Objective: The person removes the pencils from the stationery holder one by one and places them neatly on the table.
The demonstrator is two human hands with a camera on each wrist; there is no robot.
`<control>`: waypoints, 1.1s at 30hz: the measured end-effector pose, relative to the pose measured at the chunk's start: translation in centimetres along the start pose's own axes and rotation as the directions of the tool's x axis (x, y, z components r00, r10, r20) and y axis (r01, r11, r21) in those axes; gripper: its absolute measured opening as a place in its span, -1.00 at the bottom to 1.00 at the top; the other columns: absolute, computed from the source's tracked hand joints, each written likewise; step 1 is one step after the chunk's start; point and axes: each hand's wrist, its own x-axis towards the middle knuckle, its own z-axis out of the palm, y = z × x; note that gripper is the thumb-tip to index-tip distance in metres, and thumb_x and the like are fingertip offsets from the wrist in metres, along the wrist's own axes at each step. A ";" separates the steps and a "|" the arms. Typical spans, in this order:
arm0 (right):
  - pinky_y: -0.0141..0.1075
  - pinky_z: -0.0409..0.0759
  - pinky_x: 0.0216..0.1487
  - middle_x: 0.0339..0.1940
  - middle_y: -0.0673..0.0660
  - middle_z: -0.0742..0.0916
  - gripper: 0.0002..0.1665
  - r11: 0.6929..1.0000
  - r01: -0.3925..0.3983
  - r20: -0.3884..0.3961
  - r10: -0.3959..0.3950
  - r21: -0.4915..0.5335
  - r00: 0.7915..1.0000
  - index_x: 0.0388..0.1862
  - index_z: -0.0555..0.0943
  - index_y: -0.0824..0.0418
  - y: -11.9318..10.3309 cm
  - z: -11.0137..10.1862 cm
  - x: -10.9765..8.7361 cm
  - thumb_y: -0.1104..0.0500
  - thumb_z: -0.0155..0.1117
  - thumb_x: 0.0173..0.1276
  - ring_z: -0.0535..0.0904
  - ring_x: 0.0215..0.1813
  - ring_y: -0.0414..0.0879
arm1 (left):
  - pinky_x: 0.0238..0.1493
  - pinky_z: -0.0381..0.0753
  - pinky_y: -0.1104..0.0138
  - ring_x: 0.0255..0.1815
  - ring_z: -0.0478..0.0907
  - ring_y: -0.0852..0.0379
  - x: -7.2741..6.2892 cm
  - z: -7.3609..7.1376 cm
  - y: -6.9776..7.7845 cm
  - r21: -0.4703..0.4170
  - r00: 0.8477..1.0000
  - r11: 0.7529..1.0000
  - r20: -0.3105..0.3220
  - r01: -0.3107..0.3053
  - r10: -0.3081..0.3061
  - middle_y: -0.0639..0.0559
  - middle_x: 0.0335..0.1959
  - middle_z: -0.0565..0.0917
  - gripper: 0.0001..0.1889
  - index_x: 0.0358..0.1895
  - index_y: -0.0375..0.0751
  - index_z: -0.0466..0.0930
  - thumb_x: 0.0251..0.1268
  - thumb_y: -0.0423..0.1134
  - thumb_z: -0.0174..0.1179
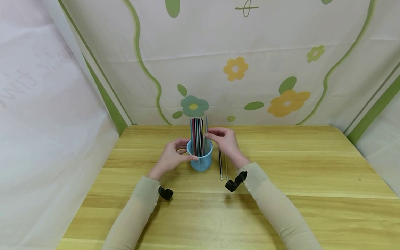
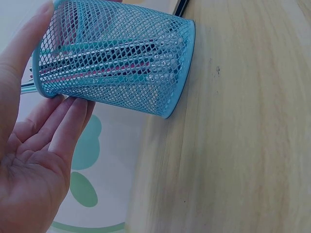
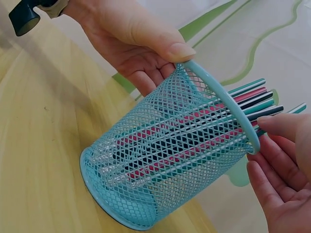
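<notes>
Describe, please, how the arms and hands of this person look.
The left sleeve and right sleeve are long, plain beige. A small black device sits at the end of each. The left hand and right hand wear no gloves.

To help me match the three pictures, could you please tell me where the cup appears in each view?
Head: the cup stands just below the centre, between both hands.
Left wrist: the cup fills the upper left.
Right wrist: the cup spans the middle.
Shared landmark: the left hand, thumb against the cup.
</notes>
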 end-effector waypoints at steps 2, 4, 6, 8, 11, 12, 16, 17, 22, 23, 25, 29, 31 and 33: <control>-0.17 0.68 0.06 -0.08 0.06 0.78 -0.65 1.000 0.007 0.000 -0.007 0.002 1.000 0.01 0.77 0.17 0.0 -0.1 0.1 0.06 0.54 0.31 0.67 -0.01 -0.03 | 0.22 0.61 0.15 0.14 0.62 -0.01 0.0 0.0 0.0 0.000 1.000 1.000 0.000 -0.001 0.001 -0.08 0.10 0.66 -0.34 0.20 -0.23 0.58 -0.02 -0.24 0.65; -0.15 0.68 0.08 -0.08 0.06 0.78 -0.65 1.000 0.011 0.001 -0.011 0.006 1.000 0.01 0.77 0.17 0.0 -0.2 0.1 0.05 0.54 0.31 0.67 -0.01 -0.03 | 0.22 0.61 0.16 0.14 0.62 -0.02 0.0 0.0 0.0 -0.004 1.000 1.000 0.000 -0.002 0.002 -0.09 0.10 0.66 -0.34 0.20 -0.24 0.57 -0.02 -0.25 0.65; -0.10 0.67 0.11 -0.08 0.06 0.78 -0.64 1.000 0.010 -0.001 -0.010 0.013 1.000 0.01 0.77 0.18 0.0 -0.3 0.1 0.05 0.54 0.31 0.67 -0.01 -0.02 | 0.22 0.62 0.17 0.14 0.62 -0.03 0.0 0.0 0.0 -0.008 1.000 1.000 0.001 -0.002 0.002 -0.10 0.10 0.66 -0.34 0.20 -0.25 0.57 -0.02 -0.26 0.65; -0.03 0.65 0.16 -0.07 0.07 0.78 -0.63 1.000 0.005 -0.004 -0.005 0.028 1.000 0.02 0.76 0.18 0.0 -0.4 0.2 0.05 0.54 0.30 0.68 0.00 -0.02 | 0.22 0.62 0.19 0.14 0.62 -0.03 0.0 0.0 0.0 -0.008 1.000 1.000 0.002 -0.003 0.003 -0.10 0.10 0.66 -0.34 0.20 -0.25 0.57 -0.02 -0.25 0.65; 0.03 0.62 0.19 -0.05 0.08 0.77 -0.60 0.999 0.001 -0.004 0.000 0.050 1.000 0.04 0.75 0.19 -0.1 -0.6 0.3 0.03 0.55 0.30 0.67 0.01 -0.01 | 0.21 0.62 0.20 0.13 0.62 -0.02 0.0 0.0 -0.1 -0.006 1.000 1.000 0.003 -0.002 0.002 -0.09 0.10 0.66 -0.34 0.20 -0.25 0.57 -0.02 -0.25 0.65; 0.05 0.62 0.20 -0.05 0.08 0.77 -0.59 0.999 0.002 -0.004 -0.002 0.054 1.000 0.05 0.75 0.19 -0.2 -0.6 0.3 0.03 0.55 0.30 0.67 0.01 0.00 | 0.21 0.62 0.21 0.13 0.63 -0.01 0.0 0.0 -0.1 -0.005 1.000 1.000 0.003 -0.002 0.002 -0.09 0.09 0.66 -0.34 0.20 -0.24 0.57 -0.02 -0.24 0.65; -0.01 0.62 0.18 -0.04 0.07 0.77 -0.55 0.999 0.010 -0.008 -0.009 0.054 1.000 0.07 0.75 0.17 -0.6 -1.0 0.3 -0.02 0.56 0.28 0.66 0.02 -0.02 | 0.20 0.62 0.23 0.13 0.63 0.00 0.0 0.0 0.0 -0.007 1.000 1.000 0.002 0.002 -0.002 -0.08 0.09 0.66 -0.34 0.20 -0.24 0.57 -0.02 -0.25 0.65; -0.03 0.62 0.18 -0.04 0.07 0.77 -0.54 0.998 0.010 -0.010 -0.009 0.055 1.000 0.07 0.75 0.16 -0.7 -1.0 0.3 -0.03 0.56 0.28 0.66 0.02 -0.02 | 0.20 0.62 0.22 0.13 0.63 0.00 0.0 0.0 0.0 -0.006 1.000 1.000 0.003 0.002 -0.002 -0.08 0.09 0.66 -0.34 0.20 -0.24 0.57 -0.03 -0.26 0.65; -0.17 0.65 0.13 -0.04 0.09 0.77 -0.54 0.997 0.006 -0.019 -0.004 0.080 1.000 0.07 0.75 0.17 -1.2 -1.3 0.2 -0.03 0.56 0.28 0.68 0.01 0.01 | 0.21 0.62 0.20 0.14 0.62 -0.02 0.1 0.0 0.0 -0.005 1.000 1.000 0.003 0.008 -0.008 -0.12 0.11 0.65 -0.33 0.21 -0.27 0.56 -0.02 -0.27 0.65; -0.18 0.66 0.12 -0.05 0.10 0.77 -0.54 0.995 0.007 -0.021 -0.005 0.095 1.000 0.07 0.75 0.18 -1.3 -1.3 0.1 -0.02 0.56 0.28 0.69 0.01 0.03 | 0.21 0.62 0.19 0.14 0.62 -0.03 0.1 0.0 0.0 -0.005 1.000 1.000 0.003 0.007 -0.007 -0.12 0.10 0.65 -0.33 0.21 -0.27 0.56 -0.02 -0.28 0.65; -0.15 0.69 0.11 -0.06 0.14 0.76 -0.55 0.991 0.013 -0.026 -0.010 0.136 1.000 0.07 0.74 0.22 -1.6 -1.4 0.2 0.02 0.56 0.29 0.71 -0.01 0.09 | 0.21 0.62 0.19 0.14 0.62 -0.04 0.1 0.0 0.0 -0.005 1.000 1.000 0.001 0.004 -0.004 -0.13 0.10 0.66 -0.33 0.21 -0.28 0.57 -0.02 -0.28 0.65; -0.10 0.71 0.08 -0.08 0.20 0.77 -0.58 0.977 0.046 -0.045 -0.037 0.208 0.998 0.06 0.72 0.30 -2.1 -1.8 0.2 0.11 0.55 0.30 0.73 -0.06 0.16 | 0.20 0.62 0.21 0.13 0.63 -0.02 0.0 0.0 0.0 -0.001 1.000 1.000 -0.005 -0.001 0.001 -0.11 0.08 0.67 -0.35 0.19 -0.26 0.58 -0.02 -0.27 0.65; -0.08 0.71 0.08 -0.09 0.21 0.77 -0.59 0.971 0.067 -0.057 -0.055 0.229 0.997 0.05 0.71 0.33 -2.4 -2.0 0.2 0.13 0.54 0.31 0.74 -0.08 0.15 | 0.20 0.63 0.21 0.12 0.63 -0.01 0.0 0.0 0.0 0.000 1.000 1.000 -0.006 -0.001 0.001 -0.10 0.08 0.67 -0.34 0.20 -0.26 0.58 -0.02 -0.27 0.65; -0.10 0.72 0.06 -0.11 0.20 0.78 -0.59 0.967 0.082 -0.067 -0.067 0.242 0.995 0.06 0.71 0.34 -2.7 -2.4 0.2 0.15 0.53 0.32 0.75 -0.12 0.08 | 0.20 0.63 0.22 0.12 0.63 -0.01 0.1 0.0 0.0 0.001 1.000 1.000 -0.008 0.001 -0.001 -0.09 0.08 0.67 -0.35 0.19 -0.25 0.58 -0.02 -0.26 0.65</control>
